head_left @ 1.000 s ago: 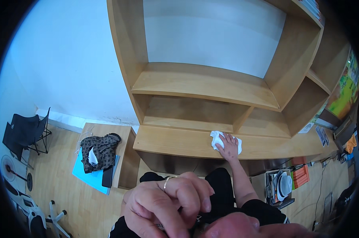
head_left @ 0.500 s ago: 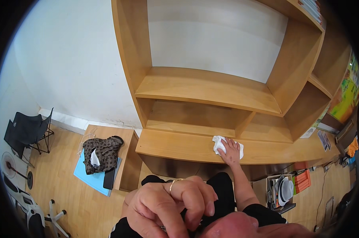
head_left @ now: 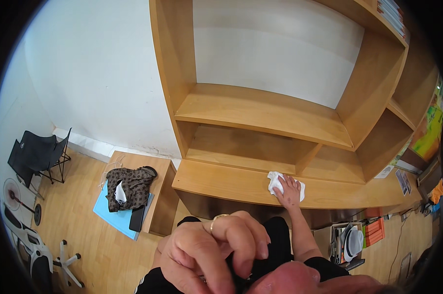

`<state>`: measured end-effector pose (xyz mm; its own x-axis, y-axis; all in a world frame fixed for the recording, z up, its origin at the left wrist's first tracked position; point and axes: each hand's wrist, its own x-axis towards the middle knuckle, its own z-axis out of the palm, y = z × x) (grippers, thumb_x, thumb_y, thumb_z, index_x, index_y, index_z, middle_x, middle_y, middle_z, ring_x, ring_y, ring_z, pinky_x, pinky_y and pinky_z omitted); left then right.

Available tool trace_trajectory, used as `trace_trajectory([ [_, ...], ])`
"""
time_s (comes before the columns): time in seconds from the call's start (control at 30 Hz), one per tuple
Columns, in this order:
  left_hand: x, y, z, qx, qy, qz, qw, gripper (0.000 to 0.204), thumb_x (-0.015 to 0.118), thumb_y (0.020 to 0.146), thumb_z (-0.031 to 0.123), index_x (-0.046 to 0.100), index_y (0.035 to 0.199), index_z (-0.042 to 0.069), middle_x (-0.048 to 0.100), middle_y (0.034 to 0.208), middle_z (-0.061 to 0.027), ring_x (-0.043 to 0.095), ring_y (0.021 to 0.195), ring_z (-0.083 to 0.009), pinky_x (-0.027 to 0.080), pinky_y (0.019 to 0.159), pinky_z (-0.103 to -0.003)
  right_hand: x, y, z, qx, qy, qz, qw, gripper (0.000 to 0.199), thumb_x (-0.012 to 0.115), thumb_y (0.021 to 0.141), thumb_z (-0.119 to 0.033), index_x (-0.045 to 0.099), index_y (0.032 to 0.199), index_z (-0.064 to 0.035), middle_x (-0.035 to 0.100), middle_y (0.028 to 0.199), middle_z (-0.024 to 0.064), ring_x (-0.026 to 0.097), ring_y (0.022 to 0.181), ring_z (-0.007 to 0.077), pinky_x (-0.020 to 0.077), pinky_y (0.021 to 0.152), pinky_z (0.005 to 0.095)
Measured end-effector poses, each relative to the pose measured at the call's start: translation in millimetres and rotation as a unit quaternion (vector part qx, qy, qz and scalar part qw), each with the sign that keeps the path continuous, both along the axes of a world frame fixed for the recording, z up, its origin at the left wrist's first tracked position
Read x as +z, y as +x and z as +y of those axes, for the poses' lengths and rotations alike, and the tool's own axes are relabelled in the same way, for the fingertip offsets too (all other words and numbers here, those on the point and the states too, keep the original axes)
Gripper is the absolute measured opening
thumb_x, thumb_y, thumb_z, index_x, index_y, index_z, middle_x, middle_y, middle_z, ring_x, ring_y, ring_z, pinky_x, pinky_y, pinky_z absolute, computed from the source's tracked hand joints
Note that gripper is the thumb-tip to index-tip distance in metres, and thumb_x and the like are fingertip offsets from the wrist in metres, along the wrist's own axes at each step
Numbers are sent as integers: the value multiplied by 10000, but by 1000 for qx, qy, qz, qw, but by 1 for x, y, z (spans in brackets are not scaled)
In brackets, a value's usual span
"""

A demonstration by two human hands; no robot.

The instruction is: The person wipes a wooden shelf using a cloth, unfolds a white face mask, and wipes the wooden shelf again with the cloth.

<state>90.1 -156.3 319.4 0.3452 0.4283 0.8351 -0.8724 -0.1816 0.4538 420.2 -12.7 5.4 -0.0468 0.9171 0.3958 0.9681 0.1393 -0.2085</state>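
Observation:
My right hand (head_left: 288, 191) reaches forward onto the light-wood desk top (head_left: 221, 182) of a shelf unit. Its palm and fingers press on a crumpled white cloth (head_left: 276, 181), which lies flat against the wood, partly hidden beneath the hand. Large and close to the camera, my left hand (head_left: 214, 250) is raised in front of my body, with a gold-coloured ring on one finger. Its fingers are curled inward; whatever is between them, if anything, is hidden.
Above the desk rise wooden shelves (head_left: 260, 105). Leftward, a low cabinet (head_left: 160, 196) carries a brown patterned bag (head_left: 131, 188), a blue folder (head_left: 111, 215) and a dark phone-like object (head_left: 137, 219). A black folding chair (head_left: 38, 152), a fan (head_left: 16, 194) and an open box (head_left: 336, 240) stand on the floor.
The whole view has shifted slightly, so the shelves sit further right and lower. My right hand stays on the cloth near the same part of the desk; my left hand keeps its curl.

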Motion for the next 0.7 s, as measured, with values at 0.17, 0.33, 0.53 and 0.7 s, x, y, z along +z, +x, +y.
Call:
trace_trajectory([
  [0.17, 20, 12, -3, -22, -51, -33, 998, 162, 737, 863, 262, 726, 814, 108, 558, 749, -27, 538, 809, -196, 442, 830, -372, -1, 0, -1, 2, -12, 6, 1000, 556, 550, 900, -527, 577, 1332, -178, 496, 1435, 94, 419, 1340, 333, 215, 1131, 525],
  [0.33, -13, -4, 10, -2, -34, -47, 998, 198, 701, 881, 246, 710, 855, 50, 582, 1021, -138, 522, 1018, -323, 371, 956, -450, -4, -1, -2, 4, -4, 3, 1000, 555, 551, 900, -523, 583, 1324, -167, 488, 1442, 92, 418, 1339, 337, 208, 1133, 527],
  [0.53, -125, -11, 131, 511, -221, 222, 800, 140, 693, 858, 127, 684, 946, 19, 632, 967, -102, 580, 932, -220, 442, 863, -335, -6, 0, -1, 10, -7, -5, 1000, 553, 549, 902, -520, 586, 1320, -159, 485, 1445, 92, 416, 1339, 341, 207, 1130, 533],
  [0.7, -260, -57, 197, 700, -125, 472, 520, 355, 704, 839, 270, 664, 1076, 8, 609, 1148, -185, 545, 1081, -336, 417, 942, -439, -6, -4, 3, 3, -13, -21, 1000, 562, 535, 907, -526, 577, 1332, -161, 474, 1456, 97, 404, 1348, 350, 199, 1131, 550],
])
